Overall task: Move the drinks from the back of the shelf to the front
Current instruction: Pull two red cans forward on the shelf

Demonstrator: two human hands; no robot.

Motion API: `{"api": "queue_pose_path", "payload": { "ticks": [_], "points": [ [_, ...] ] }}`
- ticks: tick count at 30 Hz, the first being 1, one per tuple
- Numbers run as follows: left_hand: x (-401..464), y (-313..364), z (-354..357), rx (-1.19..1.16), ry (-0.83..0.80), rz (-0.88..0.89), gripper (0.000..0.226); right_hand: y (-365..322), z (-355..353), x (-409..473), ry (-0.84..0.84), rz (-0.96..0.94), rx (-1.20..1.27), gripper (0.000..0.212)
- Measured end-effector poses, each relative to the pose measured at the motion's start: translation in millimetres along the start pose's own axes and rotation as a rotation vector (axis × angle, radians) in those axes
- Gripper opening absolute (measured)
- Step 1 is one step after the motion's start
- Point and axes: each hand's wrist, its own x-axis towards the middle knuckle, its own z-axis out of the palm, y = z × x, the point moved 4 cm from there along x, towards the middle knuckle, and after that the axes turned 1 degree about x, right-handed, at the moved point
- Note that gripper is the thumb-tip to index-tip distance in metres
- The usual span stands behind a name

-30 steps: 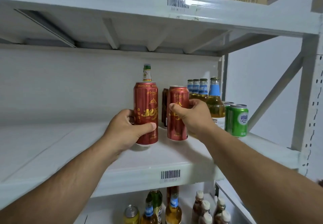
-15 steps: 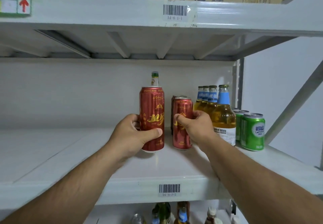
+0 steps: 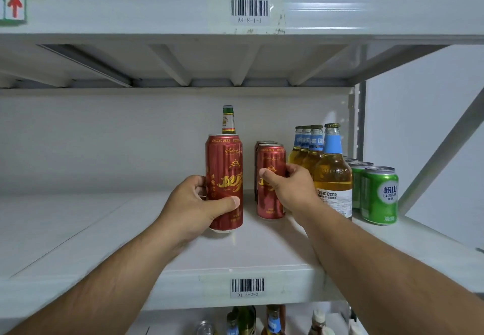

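Left hand (image 3: 195, 205) grips a red Beijing Beer can (image 3: 225, 177); right hand (image 3: 290, 188) grips a second red can (image 3: 271, 156) left of the Dahe Beer bottles (image 3: 332, 175).

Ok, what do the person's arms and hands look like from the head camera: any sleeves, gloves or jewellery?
Both forearms are bare as far as the frame shows, with no sleeves in view. The left hand and right hand are bare too: no gloves, and no watch, ring or wristband visible.
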Motion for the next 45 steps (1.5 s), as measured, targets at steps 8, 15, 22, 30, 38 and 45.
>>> {"api": "queue_pose_path", "payload": {
  "ticks": [8,15,22,30,38,45],
  "points": [
    [2,-4,-1,0.007,0.004,-0.019,0.06,0,2,3,-0.046,0.003,0.007,0.041],
    [6,-7,0,0.001,0.001,-0.023,0.068,2,4,6,-0.048,0.024,-0.013,0.053],
    [9,-10,2,0.008,-0.002,-0.034,0.062,1,6,9,-0.052,0.038,-0.021,0.052],
    [10,-11,3,-0.002,-0.009,-0.036,0.061,1,8,10,-0.051,0.056,-0.045,0.055],
    [9,-6,6,-0.007,-0.006,-0.028,0.06,-6,5,-4,-0.037,0.036,-0.087,0.052],
    [2,11,15,-0.002,0.001,0.001,0.052,-32,-18,-31,-0.098,-0.054,-0.196,0.057]
  ]
}}
